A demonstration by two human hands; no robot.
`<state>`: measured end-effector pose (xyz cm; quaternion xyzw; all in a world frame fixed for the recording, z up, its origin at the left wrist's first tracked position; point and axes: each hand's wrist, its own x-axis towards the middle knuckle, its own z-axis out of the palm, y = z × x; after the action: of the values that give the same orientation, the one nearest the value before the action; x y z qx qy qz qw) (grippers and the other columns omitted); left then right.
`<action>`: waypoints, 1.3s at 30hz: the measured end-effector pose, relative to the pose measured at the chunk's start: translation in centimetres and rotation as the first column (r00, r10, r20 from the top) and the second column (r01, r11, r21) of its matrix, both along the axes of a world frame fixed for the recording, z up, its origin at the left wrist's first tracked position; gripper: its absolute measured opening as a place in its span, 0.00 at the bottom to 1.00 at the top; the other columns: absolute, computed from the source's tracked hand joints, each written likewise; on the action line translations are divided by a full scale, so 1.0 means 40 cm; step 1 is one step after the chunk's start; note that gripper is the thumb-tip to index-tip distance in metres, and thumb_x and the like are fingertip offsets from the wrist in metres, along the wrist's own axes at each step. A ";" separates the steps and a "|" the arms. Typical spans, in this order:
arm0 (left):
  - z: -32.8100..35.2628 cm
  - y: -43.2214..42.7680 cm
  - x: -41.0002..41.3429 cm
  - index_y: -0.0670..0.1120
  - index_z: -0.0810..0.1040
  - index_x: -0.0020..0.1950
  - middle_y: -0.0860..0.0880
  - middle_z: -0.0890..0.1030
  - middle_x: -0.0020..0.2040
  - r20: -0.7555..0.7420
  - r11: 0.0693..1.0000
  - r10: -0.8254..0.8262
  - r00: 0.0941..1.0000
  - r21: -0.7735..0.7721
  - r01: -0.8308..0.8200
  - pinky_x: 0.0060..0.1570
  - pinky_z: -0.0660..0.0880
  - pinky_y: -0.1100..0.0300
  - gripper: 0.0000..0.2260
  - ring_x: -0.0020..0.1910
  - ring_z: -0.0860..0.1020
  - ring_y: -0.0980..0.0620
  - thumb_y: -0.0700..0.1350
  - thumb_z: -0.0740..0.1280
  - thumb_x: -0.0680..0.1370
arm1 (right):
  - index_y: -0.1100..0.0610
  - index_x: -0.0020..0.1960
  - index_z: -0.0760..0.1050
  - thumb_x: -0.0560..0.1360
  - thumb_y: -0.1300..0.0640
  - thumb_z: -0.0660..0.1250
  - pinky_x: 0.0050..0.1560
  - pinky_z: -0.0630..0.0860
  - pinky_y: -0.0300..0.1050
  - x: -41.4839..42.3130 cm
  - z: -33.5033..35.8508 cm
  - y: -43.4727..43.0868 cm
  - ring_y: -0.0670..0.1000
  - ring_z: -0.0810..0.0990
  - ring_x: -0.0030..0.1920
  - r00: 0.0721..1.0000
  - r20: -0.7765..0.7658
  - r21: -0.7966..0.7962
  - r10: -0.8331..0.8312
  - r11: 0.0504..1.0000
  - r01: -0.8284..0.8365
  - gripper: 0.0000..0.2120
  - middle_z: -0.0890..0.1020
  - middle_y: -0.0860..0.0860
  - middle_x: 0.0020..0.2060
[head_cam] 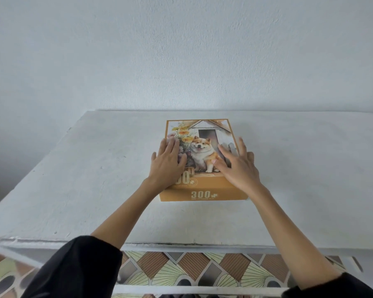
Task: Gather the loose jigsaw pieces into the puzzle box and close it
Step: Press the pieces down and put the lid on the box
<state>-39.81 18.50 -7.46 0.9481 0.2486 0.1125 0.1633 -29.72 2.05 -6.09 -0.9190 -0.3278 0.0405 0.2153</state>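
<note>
An orange puzzle box [205, 191] with a dog picture on its lid and "300" on its front side lies shut in the middle of a white table [91, 168]. My left hand [167, 163] lies flat on the lid's left part, fingers spread. My right hand [239, 166] lies flat on the lid's right part, with the thumb over the box's right edge. Neither hand grips anything. No loose jigsaw pieces show on the table.
A white wall [181, 50] stands right behind the table. The table's near edge [181, 246] runs across the lower view. Below it lies a patterned tiled floor [202, 269]. Black sleeves cover my upper arms.
</note>
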 end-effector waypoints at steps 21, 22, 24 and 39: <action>-0.032 -0.107 -0.040 0.41 0.69 0.69 0.44 0.69 0.70 0.107 0.970 -0.104 0.989 0.232 0.077 0.70 0.59 0.50 0.29 0.71 0.64 0.45 0.53 0.43 0.76 | 0.57 0.57 0.79 0.72 0.53 0.61 0.59 0.72 0.51 -0.021 -0.081 0.003 0.55 0.75 0.62 0.911 0.410 0.250 0.045 0.955 -0.160 0.17 0.80 0.53 0.56; -0.033 -0.103 -0.037 0.41 0.70 0.69 0.43 0.70 0.69 0.110 0.968 -0.112 0.988 0.236 0.083 0.69 0.60 0.49 0.28 0.71 0.65 0.44 0.53 0.44 0.76 | 0.57 0.56 0.79 0.72 0.53 0.61 0.59 0.73 0.51 -0.017 -0.080 0.008 0.55 0.75 0.62 0.910 0.412 0.250 0.043 0.955 -0.158 0.17 0.81 0.53 0.56; -0.034 -0.090 -0.027 0.41 0.70 0.68 0.43 0.71 0.69 0.114 0.967 -0.119 0.986 0.237 0.089 0.69 0.61 0.49 0.28 0.70 0.66 0.44 0.53 0.45 0.77 | 0.57 0.55 0.79 0.72 0.53 0.60 0.58 0.74 0.52 -0.005 -0.079 0.020 0.55 0.76 0.61 0.908 0.416 0.245 0.041 0.957 -0.155 0.17 0.81 0.53 0.55; -0.020 0.126 0.237 0.43 0.70 0.68 0.45 0.70 0.69 0.133 0.985 -0.099 0.986 0.151 0.079 0.70 0.56 0.52 0.28 0.71 0.65 0.46 0.52 0.45 0.75 | 0.57 0.58 0.78 0.73 0.55 0.63 0.60 0.71 0.51 0.252 -0.062 0.238 0.55 0.73 0.62 0.939 0.340 0.185 0.056 0.975 -0.125 0.15 0.79 0.53 0.58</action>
<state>-30.33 23.55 -8.26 0.9574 0.1851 0.1890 0.1157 -19.63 11.58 -8.57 -0.8696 -0.4039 -0.1389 0.2479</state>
